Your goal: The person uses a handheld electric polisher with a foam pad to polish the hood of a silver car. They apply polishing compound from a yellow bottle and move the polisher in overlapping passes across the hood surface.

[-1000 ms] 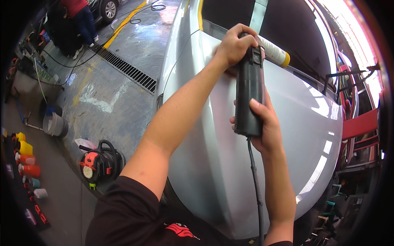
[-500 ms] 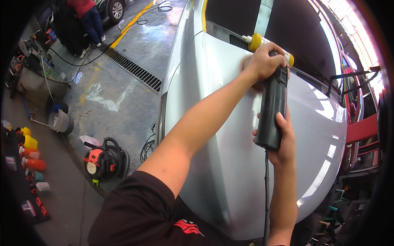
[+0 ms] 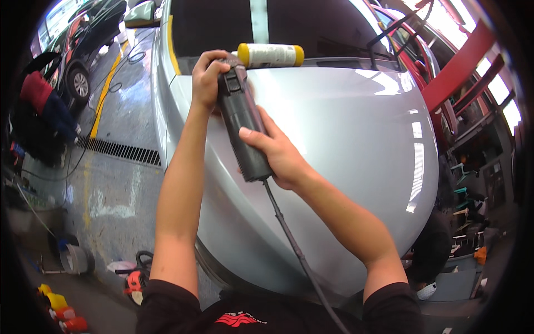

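polisher on the hood

polisher sits on the silver car hood, near the windshield edge, w/ its yellow-rimmed pad lying across the top. your left hand is wrapped tight round the head end, fingers closed. your right hand clamps the black body from the side; cord trails back twd you.

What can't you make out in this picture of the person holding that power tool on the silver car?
Head view:
- The polisher head under the left hand: hidden by the hand.
- Whether its pad touches the hood: hidden by tool body and right hand.
- Where the power cord ends: cut off by the lower edge.
- Small bottles lower left: blurred, near the rim.
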Available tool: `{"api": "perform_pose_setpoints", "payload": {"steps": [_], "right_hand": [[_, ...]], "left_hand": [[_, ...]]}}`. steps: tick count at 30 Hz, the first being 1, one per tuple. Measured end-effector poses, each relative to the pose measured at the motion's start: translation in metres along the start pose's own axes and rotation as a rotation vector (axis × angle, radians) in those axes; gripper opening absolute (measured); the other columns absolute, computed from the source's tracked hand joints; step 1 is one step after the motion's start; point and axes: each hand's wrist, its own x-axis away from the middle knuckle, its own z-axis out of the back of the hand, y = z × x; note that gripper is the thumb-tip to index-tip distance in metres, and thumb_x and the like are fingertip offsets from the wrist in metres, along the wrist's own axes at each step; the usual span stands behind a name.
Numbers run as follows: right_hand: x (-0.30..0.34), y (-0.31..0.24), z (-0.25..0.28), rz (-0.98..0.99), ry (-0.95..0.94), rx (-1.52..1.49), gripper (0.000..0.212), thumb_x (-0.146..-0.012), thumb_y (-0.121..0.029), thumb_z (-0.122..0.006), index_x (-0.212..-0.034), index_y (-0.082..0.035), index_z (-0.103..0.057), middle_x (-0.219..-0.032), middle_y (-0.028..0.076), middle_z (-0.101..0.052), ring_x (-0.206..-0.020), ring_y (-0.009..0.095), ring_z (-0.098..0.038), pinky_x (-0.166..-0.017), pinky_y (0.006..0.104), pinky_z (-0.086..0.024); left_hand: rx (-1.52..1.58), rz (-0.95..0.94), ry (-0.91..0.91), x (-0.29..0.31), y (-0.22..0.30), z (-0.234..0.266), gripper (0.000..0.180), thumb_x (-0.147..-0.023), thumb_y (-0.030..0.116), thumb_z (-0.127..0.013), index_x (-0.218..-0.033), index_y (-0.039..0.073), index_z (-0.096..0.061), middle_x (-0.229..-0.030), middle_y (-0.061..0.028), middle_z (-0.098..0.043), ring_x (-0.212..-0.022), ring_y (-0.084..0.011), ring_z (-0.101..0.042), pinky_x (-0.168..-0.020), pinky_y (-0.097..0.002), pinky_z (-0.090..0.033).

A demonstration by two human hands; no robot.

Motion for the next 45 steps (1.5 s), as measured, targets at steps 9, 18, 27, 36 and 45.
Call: {"api": "perform_pose_setpoints", "payload": {"steps": [9, 18, 27, 36, 45], "right_hand": [[0.038, -0.020, 0.045, -0.040, 0.143, -0.083, 0.074, -0.107, -0.030, -0.065, -0.170, -0.014, -0.029, -0.121, 0.010, -0.059, -0.091, 0.016, -0.069, -0.072, 0.0400, -0.068], [0.071, -0.041, 0.133, -0.008, 0.298, -0.139, 0.063, -0.108, -0.031, -0.062, -0.163, -0.012, -0.037, -0.113, 0.011, -0.064, -0.086, 0.020, -0.071, -0.067, 0.0419, -0.068], [0.103, -0.042, 0.135, -0.034, 0.424, -0.108, 0.053, -0.109, -0.039, -0.058, -0.153, -0.013, -0.043, -0.112, 0.016, -0.067, -0.076, 0.027, -0.074, -0.062, 0.0406, -0.066], [0.074, -0.011, 0.058, 0.053, 0.269, -0.113, 0.075, -0.107, -0.031, -0.064, -0.170, -0.016, -0.026, -0.118, 0.011, -0.061, -0.090, 0.020, -0.070, -0.069, 0.0404, -0.069], [0.082, 0.007, 0.012, -0.067, 0.089, -0.007, 0.111, -0.096, -0.040, -0.078, -0.175, -0.004, -0.009, -0.157, 0.022, -0.047, -0.141, 0.029, -0.053, -0.114, 0.0387, -0.046]], "left_hand": [[-0.046, 0.009, -0.104, 0.004, -0.023, -0.079, 0.033, -0.081, 0.020, -0.070, -0.110, 0.002, -0.074, -0.109, -0.0123, -0.070, -0.104, -0.0244, -0.066, -0.100, -0.0354, -0.052], [0.045, 0.092, -0.210, -0.002, -0.064, -0.218, 0.035, -0.078, 0.029, -0.076, -0.104, 0.006, -0.078, -0.114, -0.0168, -0.072, -0.114, -0.0299, -0.068, -0.107, -0.0388, -0.051], [0.021, 0.191, -0.311, 0.022, -0.070, -0.270, 0.027, -0.084, 0.018, -0.070, -0.106, 0.003, -0.075, -0.108, -0.0120, -0.075, -0.108, -0.0250, -0.070, -0.103, -0.0349, -0.052], [-0.045, -0.044, -0.314, 0.020, -0.032, -0.141, 0.032, -0.084, 0.021, -0.064, -0.108, 0.004, -0.077, -0.115, -0.0123, -0.073, -0.107, -0.0257, -0.069, -0.101, -0.0390, -0.054], [0.139, 0.123, -0.073, 0.067, 0.006, -0.038, 0.044, -0.085, 0.017, -0.058, -0.124, -0.002, -0.065, -0.138, -0.0215, -0.063, -0.111, -0.0312, -0.072, -0.102, -0.0412, -0.062]]}}
